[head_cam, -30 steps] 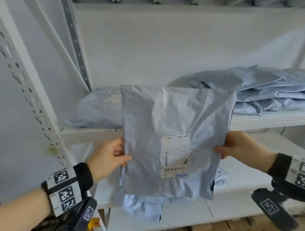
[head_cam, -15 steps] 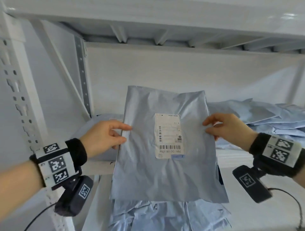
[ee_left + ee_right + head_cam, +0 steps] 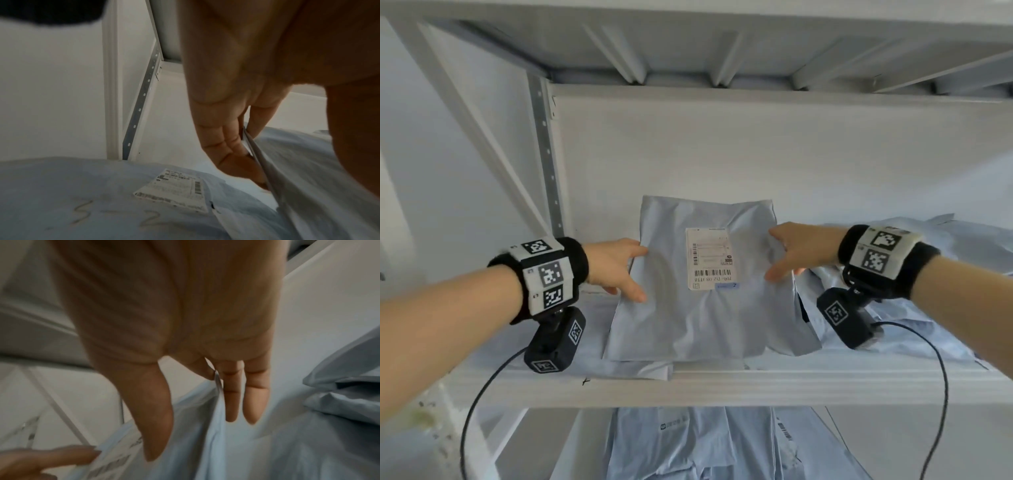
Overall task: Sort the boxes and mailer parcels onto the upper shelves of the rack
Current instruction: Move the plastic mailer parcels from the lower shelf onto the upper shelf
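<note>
A grey-blue mailer parcel (image 3: 664,308) with a white barcode label (image 3: 710,258) lies tilted on the upper shelf (image 3: 756,387), on top of another mailer. My left hand (image 3: 640,274) pinches its left edge, thumb on top. My right hand (image 3: 774,255) holds the right edge the same way. In the left wrist view my fingers (image 3: 228,146) clamp the thin edge of the parcel (image 3: 308,178) above a labelled mailer (image 3: 82,186) with handwriting on it. In the right wrist view the edge of the parcel (image 3: 205,443) runs up between my fingers (image 3: 231,402).
A heap of blue mailers (image 3: 935,240) fills the right of this shelf. More mailers (image 3: 688,445) lie on the shelf below. A perforated rack upright (image 3: 548,164) and a diagonal brace stand at the left. The shelf above (image 3: 688,51) closes the space overhead.
Both hands have lifted the parcel from in front of the lower shelf and pushed it back onto the upper shelf. It now leans flatter, on the mailer underneath.
</note>
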Available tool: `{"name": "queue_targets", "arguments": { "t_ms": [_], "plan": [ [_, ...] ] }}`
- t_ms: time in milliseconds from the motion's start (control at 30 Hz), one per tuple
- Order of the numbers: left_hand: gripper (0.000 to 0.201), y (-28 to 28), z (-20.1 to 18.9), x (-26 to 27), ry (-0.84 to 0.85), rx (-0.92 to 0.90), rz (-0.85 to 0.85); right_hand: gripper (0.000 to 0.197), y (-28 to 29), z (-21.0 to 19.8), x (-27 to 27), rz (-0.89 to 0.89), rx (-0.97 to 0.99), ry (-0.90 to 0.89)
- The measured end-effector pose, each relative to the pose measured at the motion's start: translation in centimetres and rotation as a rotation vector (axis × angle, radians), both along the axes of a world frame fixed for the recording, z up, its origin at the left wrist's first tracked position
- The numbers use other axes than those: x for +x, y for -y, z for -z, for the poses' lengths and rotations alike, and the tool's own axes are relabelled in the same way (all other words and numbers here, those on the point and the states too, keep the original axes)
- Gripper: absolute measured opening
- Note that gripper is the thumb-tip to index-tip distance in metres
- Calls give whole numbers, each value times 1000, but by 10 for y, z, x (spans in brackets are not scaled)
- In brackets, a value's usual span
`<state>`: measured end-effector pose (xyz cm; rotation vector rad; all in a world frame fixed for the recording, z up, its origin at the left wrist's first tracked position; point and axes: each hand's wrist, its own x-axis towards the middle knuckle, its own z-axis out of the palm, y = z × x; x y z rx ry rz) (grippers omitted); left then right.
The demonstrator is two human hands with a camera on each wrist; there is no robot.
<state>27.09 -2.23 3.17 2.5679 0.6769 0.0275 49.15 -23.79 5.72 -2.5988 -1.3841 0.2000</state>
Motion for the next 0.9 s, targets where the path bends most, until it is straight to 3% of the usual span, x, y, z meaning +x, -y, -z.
{"name": "queue_targets", "arguments": {
  "t_ms": [167, 300, 400, 533, 633, 767, 900],
  "plan": [
    [99, -19, 3, 18, -120, 67, 32, 83, -39, 18, 24, -21, -286, 249],
    [85, -31, 10, 26, -170, 66, 76, 79, -57, 30, 38, -21, -401, 280],
    [86, -39, 20, 32, -200, 62, 91, 89, -64, 39, 43, -19, -454, 275],
    [94, -40, 32, 36, -292, 207, 81, 93, -63, 49, 43, -13, -508, 266],
    [93, -40, 35, 37, -328, 267, 100, 85, -60, 51, 42, -2, -530, 271],
    [89, -37, 35, 37, -342, 360, 109, 89, -54, 50, 40, 14, -483, 273],
    [78, -28, 35, 34, -235, 462, 104, 85, -45, 41, 26, -17, -405, 373]
  ]
}}
